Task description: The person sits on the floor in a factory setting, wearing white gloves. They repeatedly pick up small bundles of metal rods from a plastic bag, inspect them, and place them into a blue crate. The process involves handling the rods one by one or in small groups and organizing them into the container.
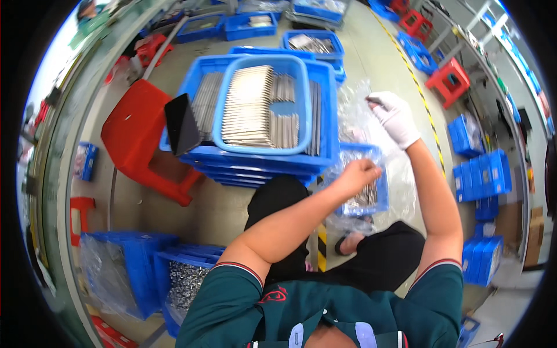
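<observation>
My right hand [395,120], in a white glove with bare fingertips, is raised at the right of the stacked bins. Its fingers are closed at the edge of a clear plastic bag [355,107], which hangs and spreads below it. My bare left hand [358,177] is nearer to me, fingers curled together above a small blue bin [381,200]. What those fingers hold, if anything, is too small to make out. Metal parts [365,196] lie in that bin, partly under plastic film.
Stacked blue bins [328,116] stand ahead, topped by a light-blue tub [304,87] with rows of flat metal pieces [248,107]. A black phone [181,124] leans at their left, beside a red stool [136,127]. A bin of small metal parts [185,284] stands lower left.
</observation>
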`<state>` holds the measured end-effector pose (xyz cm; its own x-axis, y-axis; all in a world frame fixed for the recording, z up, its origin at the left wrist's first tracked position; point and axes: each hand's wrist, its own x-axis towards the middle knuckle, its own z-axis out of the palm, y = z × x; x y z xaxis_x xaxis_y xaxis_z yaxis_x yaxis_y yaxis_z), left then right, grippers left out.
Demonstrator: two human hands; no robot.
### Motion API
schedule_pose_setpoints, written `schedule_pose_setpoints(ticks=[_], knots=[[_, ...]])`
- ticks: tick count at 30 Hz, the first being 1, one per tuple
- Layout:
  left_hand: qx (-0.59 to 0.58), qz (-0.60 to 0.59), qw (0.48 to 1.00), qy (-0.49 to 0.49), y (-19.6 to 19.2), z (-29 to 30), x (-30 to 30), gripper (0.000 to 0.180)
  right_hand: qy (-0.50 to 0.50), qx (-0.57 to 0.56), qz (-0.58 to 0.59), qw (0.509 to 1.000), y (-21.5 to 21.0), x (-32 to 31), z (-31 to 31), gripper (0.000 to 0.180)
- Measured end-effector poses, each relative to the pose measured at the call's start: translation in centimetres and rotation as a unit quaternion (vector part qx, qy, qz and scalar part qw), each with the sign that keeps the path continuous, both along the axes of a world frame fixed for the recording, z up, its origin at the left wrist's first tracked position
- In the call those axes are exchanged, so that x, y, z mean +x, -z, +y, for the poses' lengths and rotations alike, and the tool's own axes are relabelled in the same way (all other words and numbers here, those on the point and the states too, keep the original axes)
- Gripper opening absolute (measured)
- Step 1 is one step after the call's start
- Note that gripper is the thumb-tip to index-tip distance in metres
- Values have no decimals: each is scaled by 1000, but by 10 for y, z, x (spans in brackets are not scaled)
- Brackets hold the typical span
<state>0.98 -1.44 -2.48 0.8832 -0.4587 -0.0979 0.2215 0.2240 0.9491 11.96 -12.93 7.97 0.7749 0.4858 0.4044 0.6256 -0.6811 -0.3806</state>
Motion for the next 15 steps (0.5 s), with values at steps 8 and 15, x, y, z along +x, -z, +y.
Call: schedule_pose_setpoints(ticks=[8,15], knots=[[-19,71,997,11,-24,5,-8,21,127,-252,294,913,132,-23,-133,29],[-12,113,993,6,-27,-8,-8,22,162,-306,418,840,312,-53,-168,28]])
